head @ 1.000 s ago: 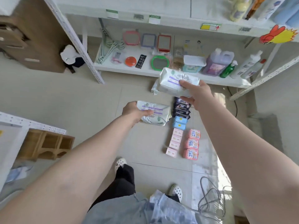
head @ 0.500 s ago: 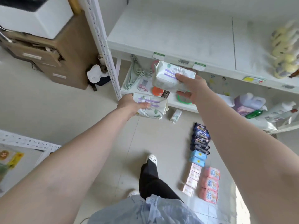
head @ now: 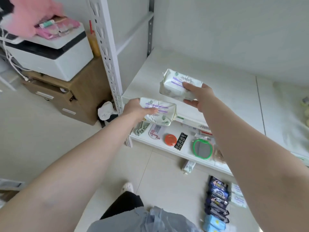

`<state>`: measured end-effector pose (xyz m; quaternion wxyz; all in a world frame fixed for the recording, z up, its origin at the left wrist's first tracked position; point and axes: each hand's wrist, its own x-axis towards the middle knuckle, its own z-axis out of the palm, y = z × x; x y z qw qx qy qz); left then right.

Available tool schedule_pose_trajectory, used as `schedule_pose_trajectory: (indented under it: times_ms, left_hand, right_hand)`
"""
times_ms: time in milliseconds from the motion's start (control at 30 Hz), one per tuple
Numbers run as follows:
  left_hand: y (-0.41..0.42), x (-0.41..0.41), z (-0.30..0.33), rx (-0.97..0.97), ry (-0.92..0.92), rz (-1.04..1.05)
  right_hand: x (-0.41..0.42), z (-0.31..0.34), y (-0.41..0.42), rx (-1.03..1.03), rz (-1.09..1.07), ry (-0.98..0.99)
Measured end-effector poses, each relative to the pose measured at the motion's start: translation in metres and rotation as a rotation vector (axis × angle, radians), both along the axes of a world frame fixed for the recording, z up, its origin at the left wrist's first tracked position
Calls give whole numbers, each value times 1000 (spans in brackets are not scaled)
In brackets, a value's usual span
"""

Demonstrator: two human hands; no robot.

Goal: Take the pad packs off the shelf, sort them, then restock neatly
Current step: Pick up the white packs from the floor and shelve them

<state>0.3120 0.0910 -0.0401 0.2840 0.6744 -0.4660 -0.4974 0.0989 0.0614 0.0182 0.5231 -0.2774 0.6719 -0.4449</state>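
The right hand (head: pixel 199 96) grips a pad pack (head: pixel 177 84) by its near end, thumb on top and fingers curled under, and holds it over the white shelf (head: pixel 225 91); whether the pack touches the board cannot be told. The left hand (head: pixel 136 110) grips a second pack (head: pixel 158 113) the same way, thumb across its top, lower and to the left, at the shelf's front edge beside the perforated post (head: pixel 107 52). Both packs are soft, pillow-shaped white wrappers, crinkled and glossy, with purple bands of print across the top face and pale green leaf marks near the ends; the fine print is too blurred to read. On the lower shelf (head: pixel 167 146) lie an orange lid (head: pixel 170 139), a black card (head: pixel 181 141) and a green-rimmed mirror (head: pixel 202 149). On the floor (head: pixel 158 173) at lower right stands a row of dark blue packs (head: pixel 217 196), with light blue packs (head: pixel 213 223) at its near end.
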Motion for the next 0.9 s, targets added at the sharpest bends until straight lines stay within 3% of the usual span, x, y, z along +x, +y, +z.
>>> schedule_pose_trajectory:
  times_ms: [333, 467, 567, 633, 733, 800, 900]
  left_hand:
    - [-166, -17, -32, 24, -59, -201]
    - [-190, -27, -56, -36, -290, -274]
    - [-193, -30, -72, -93, -397, -193]
    - [-198, -26, -74, -141, -217, -207]
    - [-204, -8, -68, -75, 98, -408]
    - [-211, 10, -74, -15, 158, -559]
    - [-223, 26, -79, 55, 81, -707]
  right_hand:
    - [2, -52, -136, 110, -78, 140]
    - [4, -86, -167, 176, 72, 231]
    - [5, -104, -174, 215, 123, 286]
    - [3, -105, -172, 208, 137, 272]
    - [-5, -105, -155, 173, 129, 204]
    - [-9, -107, -136, 120, 161, 149]
    - [-9, -105, -114, 38, 368, 120]
